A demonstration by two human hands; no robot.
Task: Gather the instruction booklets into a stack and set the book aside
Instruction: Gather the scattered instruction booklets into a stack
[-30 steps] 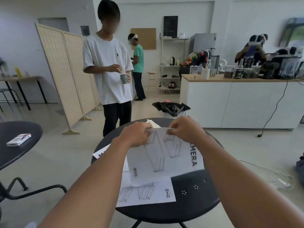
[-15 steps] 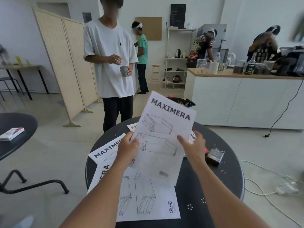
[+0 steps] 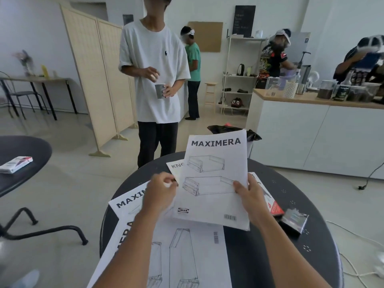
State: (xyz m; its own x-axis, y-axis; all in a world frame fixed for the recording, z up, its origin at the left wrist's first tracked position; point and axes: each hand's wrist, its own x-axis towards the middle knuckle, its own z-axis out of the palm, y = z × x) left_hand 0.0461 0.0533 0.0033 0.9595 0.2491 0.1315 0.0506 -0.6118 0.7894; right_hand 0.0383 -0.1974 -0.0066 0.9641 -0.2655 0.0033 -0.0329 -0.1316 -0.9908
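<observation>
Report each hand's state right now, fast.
Left hand: closed, fingers pinching the left edge of the raised MAXIMERA booklet.
Right hand: closed on the same booklet's right edge, thumb on its front.

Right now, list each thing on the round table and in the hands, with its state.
Held MAXIMERA booklet: closed, cover up, raised off the table.
Right hand: gripping that booklet's right edge.
Left hand: fingers pinching its left edge.
Near MAXIMERA booklet: lying flat.
Left MAXIMERA booklet: flat, partly covered.
KNO... booklet: flat, mostly hidden.
Red-covered book: closed, lying flat.
Shiny small box: resting on the round table.
</observation>
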